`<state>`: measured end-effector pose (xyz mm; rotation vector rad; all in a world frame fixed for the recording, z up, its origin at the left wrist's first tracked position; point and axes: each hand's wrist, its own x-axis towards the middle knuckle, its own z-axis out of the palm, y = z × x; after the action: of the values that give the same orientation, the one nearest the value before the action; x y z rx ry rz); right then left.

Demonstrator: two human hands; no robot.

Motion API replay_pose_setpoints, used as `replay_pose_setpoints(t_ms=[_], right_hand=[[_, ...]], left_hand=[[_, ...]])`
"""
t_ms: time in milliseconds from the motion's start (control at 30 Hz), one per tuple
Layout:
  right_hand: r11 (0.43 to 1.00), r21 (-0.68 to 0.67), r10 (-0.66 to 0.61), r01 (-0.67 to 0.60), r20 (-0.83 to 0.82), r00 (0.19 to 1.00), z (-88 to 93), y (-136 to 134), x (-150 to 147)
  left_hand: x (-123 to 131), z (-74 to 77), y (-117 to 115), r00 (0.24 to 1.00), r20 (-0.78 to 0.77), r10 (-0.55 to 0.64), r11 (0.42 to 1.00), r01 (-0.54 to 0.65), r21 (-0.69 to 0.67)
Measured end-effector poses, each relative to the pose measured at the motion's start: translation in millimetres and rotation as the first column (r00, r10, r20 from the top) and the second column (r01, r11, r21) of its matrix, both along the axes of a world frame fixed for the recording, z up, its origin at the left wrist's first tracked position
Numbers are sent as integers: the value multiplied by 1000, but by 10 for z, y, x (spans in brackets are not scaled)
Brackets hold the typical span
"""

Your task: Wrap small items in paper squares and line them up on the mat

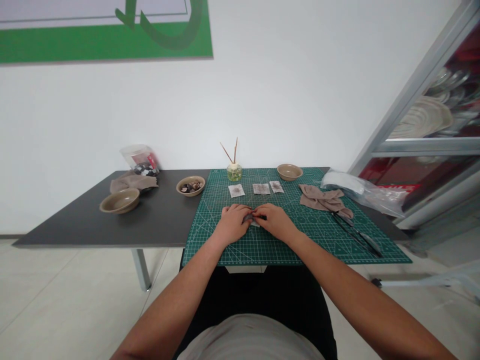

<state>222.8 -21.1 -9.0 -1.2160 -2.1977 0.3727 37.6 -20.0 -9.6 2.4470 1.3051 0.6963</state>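
Note:
Over the green cutting mat [210, 240], my left hand [233, 223] and my right hand [278, 221] meet with fingers bent and closed together. A small dark grey piece [247, 217] shows between my left fingertips; its kind is too small and covered to tell. My right fingers pinch at a dark bit beside it. Under the hands peeks a pale scrap [255, 224], mostly hidden. Just beyond lie white paper squares with dark marks: a left one [236, 190], a middle one [261, 189] and a right one [276, 186].
A bowl of small dark and brown pieces [191, 187], a bare bowl [120, 202], a cloth and a clear bag [140, 159] stand left. Behind are a reed diffuser [234, 172] and another bowl [289, 172]. Rightward lie a brown cloth [324, 198], tweezer-like tools [356, 232] and a plastic bag [363, 190].

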Motion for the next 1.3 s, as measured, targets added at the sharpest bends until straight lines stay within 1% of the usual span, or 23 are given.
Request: replay_pose_setpoints(t_ms=[67,100,133,267,300,367,467,533,633,700,800,867,900,1000,1033,1067,1167,1200,1300], right_hand=[[998,-10,63,-63,-16,998,7,-10,3],[997,-14,74,-75,-23,997,8,-16,9],[998,-16,66,-66,-28,997,8,-21,14],[999,-6,-46,46,-8,999,1,-20,4],[999,-2,-50,50,4,999,-1,-17,-5],[1000,8,-11,11,17,1000,-8,-11,-20],[998,3,59,-59,-20,998,-19,-10,-21],[1000,-2,25,-25,-41,999,-24,-9,-17],[999,19,-41,41,-1,999,-33,-1,-23],[999,35,-24,22,37,999,-46,8,-30],[997,59,48,-52,70,996,-71,18,-38],[993,86,68,-76,88,994,-84,15,-41],[993,104,54,-64,96,994,-87,10,-43],[988,152,-50,35,94,994,-84,-12,-43],[987,155,-56,42,89,994,-81,-18,-42],[988,150,-35,22,82,996,-77,-21,-40],[987,125,95,-103,66,993,-74,-11,-37],[986,128,99,-106,63,993,-75,-3,-37],[987,158,-8,-2,63,998,-83,9,-35]], left_hand=[[-1,-4,-3,1000,-7,16,1000,-16,8],[-1,-2,-7,1000,-17,21,1000,-21,12],[-2,2,-14,999,-30,25,1000,-24,18],[3,24,-45,996,-74,44,998,-41,44],[5,28,-51,996,-79,47,998,-43,47],[10,31,-58,995,-80,54,997,-50,54],[15,31,-62,994,-88,69,996,-63,69],[16,31,-65,992,-98,77,995,-69,78],[18,35,-70,991,-107,77,994,-69,82],[19,40,-71,991,-112,77,994,-68,82],[20,45,-69,990,-118,79,994,-70,78],[21,46,-67,989,-122,80,995,-71,75],[21,46,-67,989,-126,81,995,-72,75],[23,49,-69,985,-149,89,994,-78,78],[25,51,-70,983,-159,92,994,-81,77],[26,56,-72,981,-169,95,994,-83,75],[31,75,-81,976,-194,95,995,-85,60],[32,81,-83,975,-199,97,995,-88,55],[35,95,-89,973,-204,108,994,-101,44]])
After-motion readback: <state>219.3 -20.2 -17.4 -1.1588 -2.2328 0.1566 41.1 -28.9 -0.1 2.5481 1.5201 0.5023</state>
